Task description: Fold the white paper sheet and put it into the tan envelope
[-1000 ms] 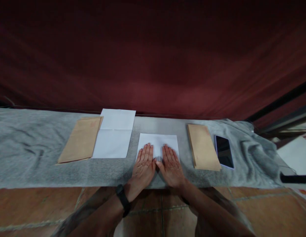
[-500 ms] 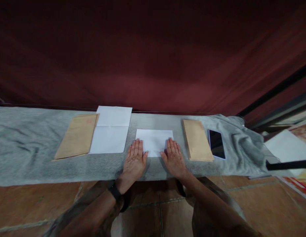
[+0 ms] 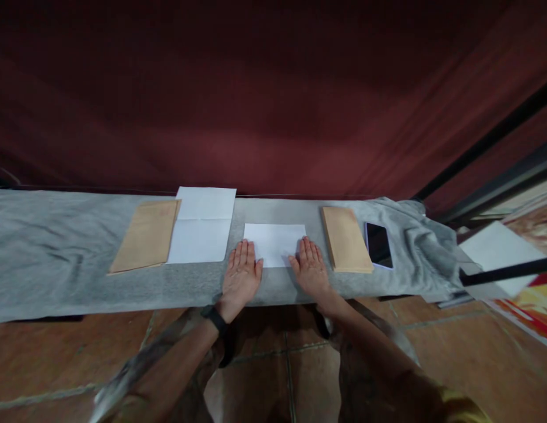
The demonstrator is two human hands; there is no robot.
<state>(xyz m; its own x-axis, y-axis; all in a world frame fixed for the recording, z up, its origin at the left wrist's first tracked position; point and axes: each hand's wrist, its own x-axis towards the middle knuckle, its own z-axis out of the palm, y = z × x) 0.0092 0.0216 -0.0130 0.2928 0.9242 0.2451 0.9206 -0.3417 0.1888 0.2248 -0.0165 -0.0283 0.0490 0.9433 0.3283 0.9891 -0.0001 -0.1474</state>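
Observation:
A white sheet of paper (image 3: 275, 242), apparently folded, lies flat on the grey cloth in front of me. My left hand (image 3: 243, 276) rests palm down over its left edge, fingers stretched out and thumb pointing inward. Over the right edge lies my right hand (image 3: 312, 271), likewise flat with its fingers extended. The middle of the paper shows between the two hands. To the left is a creased white sheet (image 3: 202, 238), partly under a stack of brown envelopes (image 3: 145, 236). Another stack of brown envelopes (image 3: 347, 239) lies to the right of my right hand.
A phone (image 3: 379, 245) with a purple edge lies beyond the right-hand envelopes. The grey cloth (image 3: 57, 258) covers a narrow bench, bunched at its right end. A dark red curtain (image 3: 255, 117) hangs behind. White paper (image 3: 500, 255) and a dark bar stand at far right.
My hands have slid apart from the middle of the paper to its left and right edges, staying flat. The view has shifted slightly; the envelopes and phone lie as before.

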